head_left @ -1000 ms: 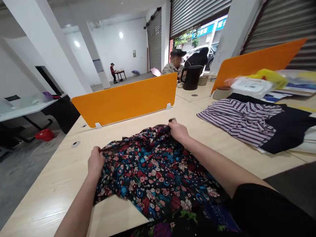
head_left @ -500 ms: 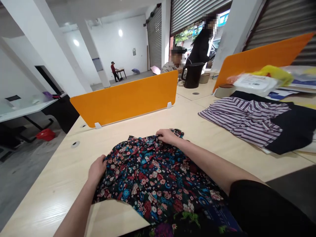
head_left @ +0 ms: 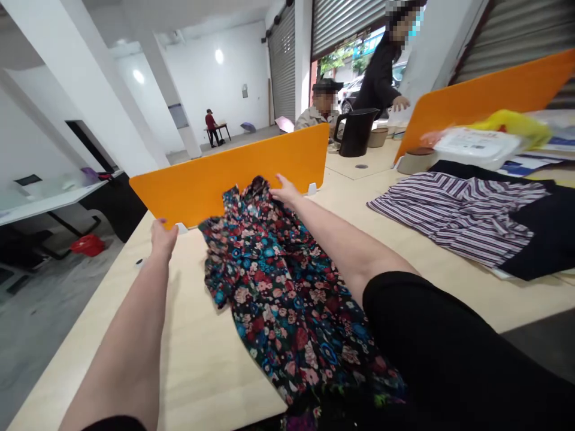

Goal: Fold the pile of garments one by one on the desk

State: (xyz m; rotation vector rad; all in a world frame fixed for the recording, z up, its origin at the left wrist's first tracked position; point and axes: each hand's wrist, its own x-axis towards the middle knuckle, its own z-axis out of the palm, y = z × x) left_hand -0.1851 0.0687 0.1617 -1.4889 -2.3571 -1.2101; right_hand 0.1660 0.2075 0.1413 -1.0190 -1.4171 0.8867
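Observation:
A dark floral top or dress [head_left: 278, 281], printed with red, pink and blue flowers, lies creased and lengthwise on the pale wooden table [head_left: 202, 365]. Its neck end points toward the orange divider, and a short sleeve sticks out on the left. My right hand [head_left: 287, 193] is beside the neck end, its fingers stretched out and apart. To the left of the garment, clear of it, my left hand [head_left: 163, 240] hovers near the divider's left foot with fingers loosely spread. The garment's near end runs under my body and is partly hidden.
An orange divider [head_left: 233, 191] stands across the table ahead. At right lie striped and dark folded clothes [head_left: 462, 215], with a white package [head_left: 478, 146] behind. A black pitcher [head_left: 357, 134] stands beyond, near a seated person and a standing person [head_left: 380, 75].
Both hands have moved forward and come off the cloth. The floral garment now stretches farther toward the divider, narrower than before. The standing person has moved right and reaches out a hand.

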